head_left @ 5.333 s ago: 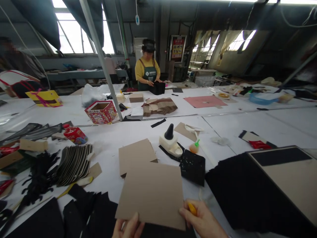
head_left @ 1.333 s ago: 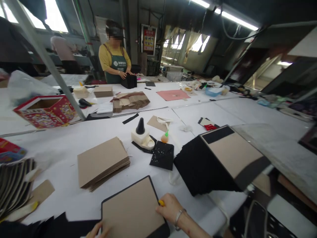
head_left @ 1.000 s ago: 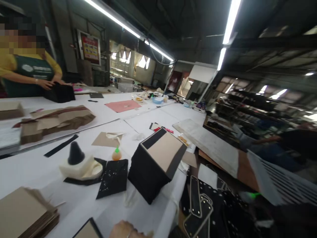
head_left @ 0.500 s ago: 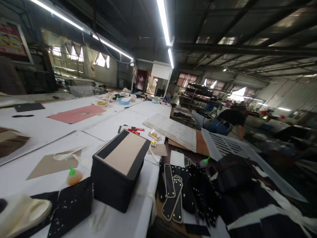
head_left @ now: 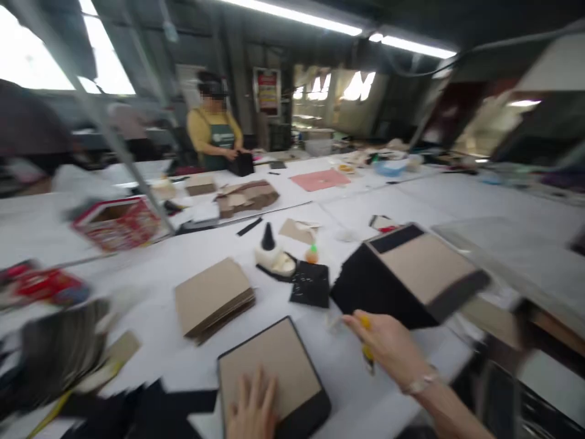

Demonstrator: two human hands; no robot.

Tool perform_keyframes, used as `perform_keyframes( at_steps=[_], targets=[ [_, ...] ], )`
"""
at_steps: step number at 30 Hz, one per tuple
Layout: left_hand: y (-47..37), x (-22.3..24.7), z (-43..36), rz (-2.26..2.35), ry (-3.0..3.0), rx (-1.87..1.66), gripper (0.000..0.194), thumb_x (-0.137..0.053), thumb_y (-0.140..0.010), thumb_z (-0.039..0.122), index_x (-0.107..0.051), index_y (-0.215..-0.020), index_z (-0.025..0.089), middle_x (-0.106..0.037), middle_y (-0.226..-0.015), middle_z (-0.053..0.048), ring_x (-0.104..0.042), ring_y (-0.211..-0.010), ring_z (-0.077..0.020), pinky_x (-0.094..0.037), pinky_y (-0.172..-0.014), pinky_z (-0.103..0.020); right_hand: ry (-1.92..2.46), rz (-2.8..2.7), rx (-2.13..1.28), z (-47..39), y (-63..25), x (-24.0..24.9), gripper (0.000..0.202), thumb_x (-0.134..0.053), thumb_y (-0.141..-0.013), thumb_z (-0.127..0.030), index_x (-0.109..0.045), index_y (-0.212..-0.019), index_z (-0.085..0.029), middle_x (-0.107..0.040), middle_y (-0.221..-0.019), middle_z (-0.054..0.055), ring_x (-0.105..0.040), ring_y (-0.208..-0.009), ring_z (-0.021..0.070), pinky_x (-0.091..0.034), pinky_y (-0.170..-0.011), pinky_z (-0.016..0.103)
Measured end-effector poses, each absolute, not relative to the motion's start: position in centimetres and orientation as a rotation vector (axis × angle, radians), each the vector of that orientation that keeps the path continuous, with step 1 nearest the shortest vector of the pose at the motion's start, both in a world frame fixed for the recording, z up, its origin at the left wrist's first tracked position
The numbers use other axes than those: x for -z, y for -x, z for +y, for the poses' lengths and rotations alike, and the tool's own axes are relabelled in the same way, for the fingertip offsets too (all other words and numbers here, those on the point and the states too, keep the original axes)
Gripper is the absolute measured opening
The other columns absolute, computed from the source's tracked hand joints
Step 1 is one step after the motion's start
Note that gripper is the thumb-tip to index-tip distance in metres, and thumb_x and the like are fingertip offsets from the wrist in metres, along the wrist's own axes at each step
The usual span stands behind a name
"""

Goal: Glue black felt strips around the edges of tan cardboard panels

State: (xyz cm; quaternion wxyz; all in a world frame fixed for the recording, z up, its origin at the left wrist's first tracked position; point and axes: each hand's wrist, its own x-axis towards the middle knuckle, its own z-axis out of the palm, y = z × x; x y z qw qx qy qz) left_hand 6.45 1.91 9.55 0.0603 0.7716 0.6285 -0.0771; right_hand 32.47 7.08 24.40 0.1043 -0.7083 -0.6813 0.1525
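White tabletop [head_left: 354, 393] separates the board [head_left: 284, 352] under the left hand [head_left: 252, 407] from stacked cardboard [head_left: 214, 291].

Bright windows [head_left: 107, 59], glowing overhead tube lights [head_left: 292, 15], a framed red poster [head_left: 267, 92] beyond a broad white tabletop [head_left: 457, 198].
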Motion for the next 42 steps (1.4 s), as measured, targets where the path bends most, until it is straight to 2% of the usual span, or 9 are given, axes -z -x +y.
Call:
perform_keyframes(
  at_steps=[2,5,7,9,12,20,28,36,42],
  targets=[
    [-5.4,-9.6,1.2,1.909,-2.168,0.236,0.065,-0.06,-0.073,0.016,-0.044,-0.132,0.039,-0.035,-0.148,-0.001,-0.029,-0.134,-0.0397,-0.041,-0.094,-0.06,1.802,-1.826,-0.793,8.8,-32.9,-23.0,0.051,-0.034,-0.091,-0.06,-0.061,-0.069,-0.023,-0.055,-0.057,0.003,-0.05,-0.052,0.0172,-0.039,-0.049,0.027],
    [-5.0,-9.3,1.8,1.802,-1.981,0.045,0.053,-0.053,-0.084,0.037,-0.039,-0.135,0.039,-0.025,-0.152,-0.002,-0.019,-0.137,-0.042,-0.033,-0.096,-0.071,1.654,-1.669,-1.205,11.0,-30.6,-20.9,0.044,-0.05,-0.081,-0.065,-0.064,-0.078,-0.023,-0.048,-0.051,0.001,-0.046,-0.049,0.0184,-0.037,-0.045,0.028],
    [-4.8,-9.1,1.9,1.72,-1.926,-0.074,0.054,-0.047,-0.086,0.048,-0.035,-0.137,0.037,-0.021,-0.153,-0.004,-0.015,-0.137,-0.0435,-0.028,-0.096,-0.076,1.579,-1.652,-1.327,11.6,-27.6,-19.8,0.043,-0.054,-0.078,-0.063,-0.064,-0.083,-0.022,-0.047,-0.051,0.0,-0.046,-0.051,0.0197,-0.039,-0.048,0.029],
    [-4.8,-8.9,1.7,1.709,-1.903,-0.129,0.056,-0.045,-0.086,0.051,-0.033,-0.138,0.036,-0.018,-0.154,-0.005,-0.013,-0.138,-0.0442,-0.025,-0.096,-0.078,1.523,-1.688,-1.357,12.2,-24.5,-18.8,0.042,-0.054,-0.078,-0.061,-0.063,-0.087,-0.02,-0.048,-0.055,-0.001,-0.045,-0.052,0.0183,-0.038,-0.048,0.029],
    [-4.7,-8.7,1.4,1.705,-1.888,-0.152,0.057,-0.047,-0.086,0.047,-0.03,-0.139,0.037,-0.018,-0.154,-0.005,-0.011,-0.138,-0.0433,-0.024,-0.098,-0.077,1.416,-1.84,-1.321,13.3,-20.6,-17.9,0.037,-0.052,-0.082,-0.054,-0.061,-0.09,-0.019,-0.053,-0.065,-0.001,-0.046,-0.054,0.016,-0.036,-0.049,0.026],
    [-4.9,-6.2,1.2,1.732,-1.945,-0.156,0.06,-0.048,-0.087,0.037,-0.023,-0.141,0.039,-0.016,-0.154,-0.004,-0.012,-0.138,-0.0432,-0.026,-0.097,-0.077,1.062,-2.139,-1.297,15.8,-15.1,-18.3,0.02,-0.054,-0.085,-0.034,-0.065,-0.086,-0.018,-0.066,-0.083,0.003,-0.059,-0.078,0.0196,-0.044,-0.073,0.028],
    [-5.9,-4.2,1.0,1.879,-1.969,-0.019,0.081,-0.061,-0.07,0.01,-0.031,-0.138,0.042,-0.021,-0.153,-0.003,-0.016,-0.138,-0.0429,-0.028,-0.098,-0.075,0.944,-2.197,-1.312,16.9,-13.0,-17.8,0.011,-0.057,-0.082,-0.024,-0.067,-0.082,-0.018,-0.066,-0.078,0.001,-0.058,-0.073,0.0169,-0.044,-0.068,0.026],
    [-6.2,-5.3,1.2,1.94,-1.953,0.04,0.081,-0.059,-0.066,0.006,-0.037,-0.134,0.044,-0.026,-0.151,0.0,-0.019,-0.138,-0.0399,-0.028,-0.1,-0.072,0.929,-2.274,-1.314,17.5,-14.1,-17.3,0.007,-0.061,-0.079,-0.02,-0.067,-0.076,-0.018,-0.065,-0.075,0.0,-0.058,-0.073,0.0161,-0.042,-0.068,0.024],
    [-6.2,-5.2,1.1,1.928,-1.98,0.048,0.081,-0.059,-0.065,0.007,-0.038,-0.134,0.042,-0.027,-0.151,-0.001,-0.02,-0.137,-0.0411,-0.029,-0.099,-0.071,1.025,-2.337,-1.249,18.5,-19.0,-17.6,0.011,-0.058,-0.081,-0.024,-0.066,-0.076,-0.019,-0.065,-0.073,0.001,-0.058,-0.069,0.0173,-0.042,-0.065,0.026]
  ],
)
